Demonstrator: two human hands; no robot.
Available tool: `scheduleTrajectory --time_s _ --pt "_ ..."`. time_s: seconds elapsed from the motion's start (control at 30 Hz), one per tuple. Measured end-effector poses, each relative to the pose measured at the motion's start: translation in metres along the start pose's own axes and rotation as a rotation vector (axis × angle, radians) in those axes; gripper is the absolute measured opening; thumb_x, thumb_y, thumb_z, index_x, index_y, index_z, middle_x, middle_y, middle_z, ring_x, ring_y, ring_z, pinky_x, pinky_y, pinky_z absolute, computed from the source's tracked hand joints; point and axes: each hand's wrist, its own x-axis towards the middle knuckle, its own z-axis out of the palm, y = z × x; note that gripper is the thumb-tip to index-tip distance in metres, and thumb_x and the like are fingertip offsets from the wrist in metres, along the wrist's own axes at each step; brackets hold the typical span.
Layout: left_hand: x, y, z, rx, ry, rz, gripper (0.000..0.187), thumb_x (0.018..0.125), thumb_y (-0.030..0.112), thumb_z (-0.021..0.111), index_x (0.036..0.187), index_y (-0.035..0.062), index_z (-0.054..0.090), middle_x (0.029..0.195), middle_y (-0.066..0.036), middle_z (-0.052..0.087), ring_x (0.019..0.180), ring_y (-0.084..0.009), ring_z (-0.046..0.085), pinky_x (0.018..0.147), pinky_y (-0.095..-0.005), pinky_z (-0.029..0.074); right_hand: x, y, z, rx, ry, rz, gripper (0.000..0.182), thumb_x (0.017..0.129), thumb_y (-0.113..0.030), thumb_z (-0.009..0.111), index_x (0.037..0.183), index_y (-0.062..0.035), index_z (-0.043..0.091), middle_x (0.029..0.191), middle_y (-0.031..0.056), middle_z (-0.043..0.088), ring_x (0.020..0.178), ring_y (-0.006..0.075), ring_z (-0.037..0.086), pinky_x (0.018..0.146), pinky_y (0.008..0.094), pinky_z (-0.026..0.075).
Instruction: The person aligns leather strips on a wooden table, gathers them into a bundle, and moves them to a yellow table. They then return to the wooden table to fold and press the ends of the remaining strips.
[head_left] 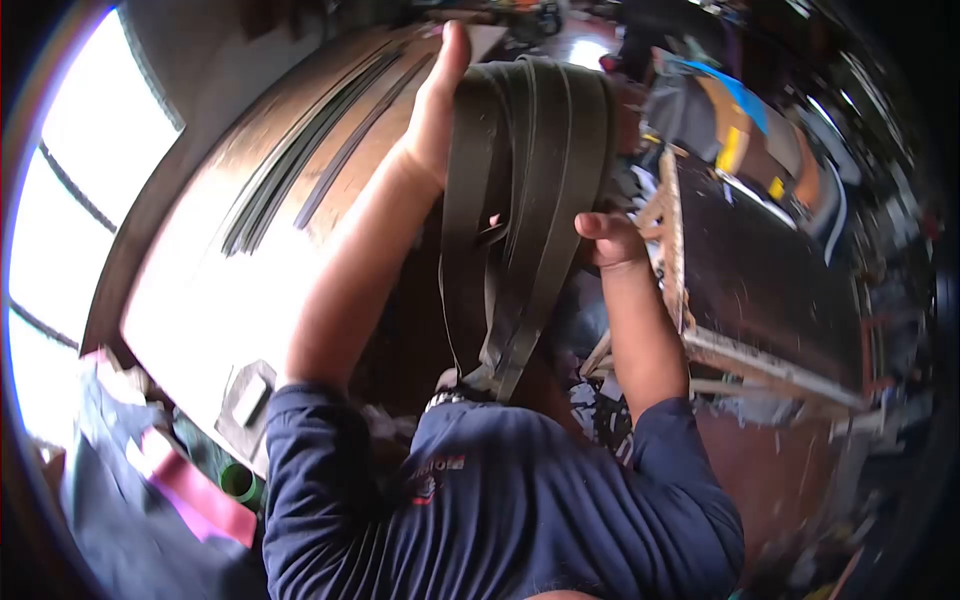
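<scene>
A bundle of long, dark olive-brown strips hangs in loops in front of my chest, its lower ends narrowing near my shirt. My left hand holds the bundle at its upper left, thumb pointing up and the other fingers hidden behind the strips. Lower down, at the right edge of the bundle, is my right hand, its thumb showing and its other fingers mostly out of sight behind the material. More dark narrow strips lie on the wooden table at the left.
The wooden table stretches along the left. At right stands a dark-topped table with rolls of coloured material behind it. Blue fabric, a pink piece and a green round object are at the lower left.
</scene>
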Motion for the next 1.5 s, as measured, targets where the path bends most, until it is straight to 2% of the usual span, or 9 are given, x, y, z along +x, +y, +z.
scheduleTrajectory --time_s 0.23,0.27,0.37,0.43,0.6,0.83,1.07,1.33,1.5 --pt "-0.015 0.074 -0.105 0.012 0.120 0.049 0.097 0.080 0.082 0.040 0.132 0.0006 0.051 0.126 -0.019 0.059 0.112 -0.0297 0.060 0.098 -0.0437 0.047 0.119 0.003 0.001 -0.093 0.036 0.125 0.056 0.083 -0.017 0.059 0.132 0.0060 0.045 0.123 0.0187 0.059 0.112 0.0276 0.060 0.099 0.0408 0.047" --pt "-0.010 0.076 -0.106 0.358 0.543 0.159 0.101 0.079 0.083 0.038 0.134 -0.0009 0.049 0.128 -0.019 0.058 0.114 -0.0307 0.058 0.101 -0.0443 0.044 0.134 0.006 -0.010 -0.070 0.034 0.158 0.057 0.083 -0.015 0.059 0.135 0.0049 0.043 0.126 0.0184 0.057 0.114 0.0286 0.059 0.101 0.0420 0.046" --pt "-0.019 0.110 -0.176 -0.040 0.013 -0.002 0.103 0.079 0.084 0.038 0.135 -0.0017 0.047 0.131 -0.019 0.055 0.119 -0.0306 0.055 0.105 -0.0441 0.040 0.177 0.008 -0.023 0.237 0.048 0.162 0.057 0.084 -0.015 0.059 0.136 0.0033 0.043 0.130 0.0180 0.056 0.118 0.0298 0.057 0.103 0.0444 0.045" --pt "-0.038 0.106 -0.183 0.229 0.349 0.033 0.105 0.078 0.085 0.037 0.135 -0.0030 0.047 0.133 -0.017 0.054 0.122 -0.0285 0.052 0.108 -0.0426 0.036 0.205 0.003 -0.044 0.498 -0.089 0.119 0.055 0.086 -0.018 0.059 0.136 0.0006 0.045 0.131 0.0181 0.057 0.118 0.0320 0.058 0.104 0.0475 0.044" --pt "-0.054 0.102 -0.253 0.882 0.345 -0.089 0.054 0.084 0.023 0.075 0.128 -0.0008 0.054 0.121 -0.008 0.062 0.112 -0.0143 0.054 0.099 -0.0317 0.042 0.285 -0.035 -0.087 0.407 -0.033 0.015 0.039 0.091 -0.020 0.056 0.124 0.0007 0.056 0.119 0.0129 0.065 0.111 0.0279 0.062 0.099 0.0431 0.047" --pt "-0.033 0.130 -0.333 0.838 0.650 -0.014 0.029 0.087 0.021 0.072 0.106 -0.0006 0.067 0.094 -0.001 0.070 0.085 -0.0079 0.061 0.081 -0.0264 0.049 0.414 -0.067 -0.163 0.461 -0.424 0.033 0.043 0.100 -0.023 0.042 0.128 0.0073 0.051 0.128 0.0229 0.057 0.120 0.0345 0.056 0.106 0.0469 0.040" --pt "-0.037 0.136 -0.455 0.345 0.511 0.169 0.079 0.074 0.052 0.076 0.128 -0.0013 0.053 0.119 -0.011 0.062 0.109 -0.0196 0.057 0.093 -0.0335 0.045 0.534 -0.102 -0.189 0.598 -0.765 0.328 0.049 0.102 -0.024 0.034 0.137 0.0096 0.039 0.138 0.0279 0.047 0.129 0.0366 0.047 0.112 0.0486 0.033" --pt "-0.002 0.128 -0.518 0.270 0.587 0.211 0.109 0.075 0.088 0.031 0.137 -0.0001 0.048 0.128 -0.012 0.058 0.116 -0.0228 0.055 0.104 -0.0337 0.038 0.659 -0.183 -0.172 0.303 -0.967 0.505 0.053 0.105 -0.031 0.029 0.136 0.0112 0.039 0.138 0.0297 0.045 0.128 0.0358 0.047 0.113 0.0453 0.033" --pt "0.016 0.123 -0.567 0.130 0.648 0.106 0.045 0.093 0.042 0.059 0.122 0.0080 0.063 0.093 0.000 0.066 0.078 -0.0088 0.058 0.066 -0.0284 0.050 0.717 -0.239 -0.165 0.175 -0.641 0.440 0.041 0.097 -0.027 0.045 0.128 -0.0019 0.052 0.125 0.0204 0.057 0.118 0.0311 0.055 0.103 0.0428 0.043"
